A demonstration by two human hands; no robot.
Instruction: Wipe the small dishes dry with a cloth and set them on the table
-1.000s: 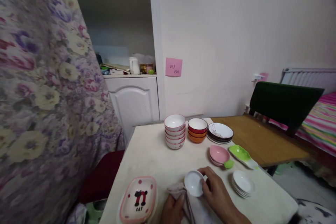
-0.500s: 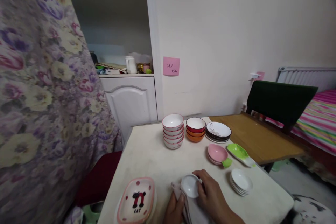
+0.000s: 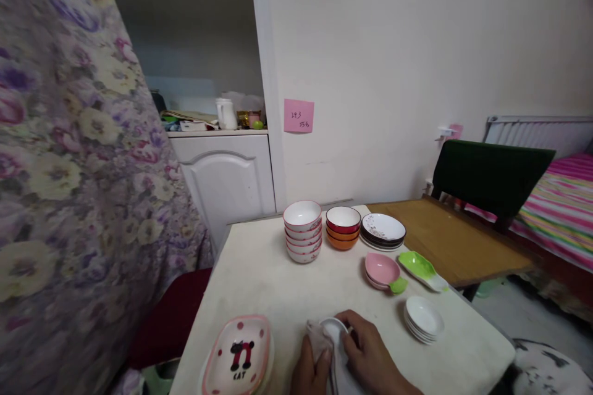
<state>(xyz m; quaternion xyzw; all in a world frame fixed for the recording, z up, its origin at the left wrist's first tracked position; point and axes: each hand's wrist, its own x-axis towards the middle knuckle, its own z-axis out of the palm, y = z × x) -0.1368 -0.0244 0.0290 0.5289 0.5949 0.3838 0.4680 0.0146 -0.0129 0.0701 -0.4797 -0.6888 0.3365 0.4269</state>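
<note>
A small white dish [image 3: 337,326] is held near the front of the table, partly covered by a pale cloth [image 3: 343,371]. My right hand [image 3: 370,349] grips the dish by its right rim, thumb inside and fingers behind. My left hand [image 3: 311,365] is closed on the cloth and presses it against the dish's left side. To the left lies a pink-rimmed cat dish [image 3: 238,355], on top of another pale dish. Right of my hands is a stack of small white dishes [image 3: 424,318].
Farther back stand white bowls [image 3: 302,237] with red rims, red and orange bowls [image 3: 343,228], and dark-rimmed plates [image 3: 383,228]. Pink dishes [image 3: 382,270] and a green-and-white dish [image 3: 422,270] sit at the right. A brown table [image 3: 456,237] adjoins the white table [image 3: 264,284].
My left hand has brought the cloth over more of the small dish, which is now tilted and lower in view. My right hand still grips it. The view has shifted slightly.
</note>
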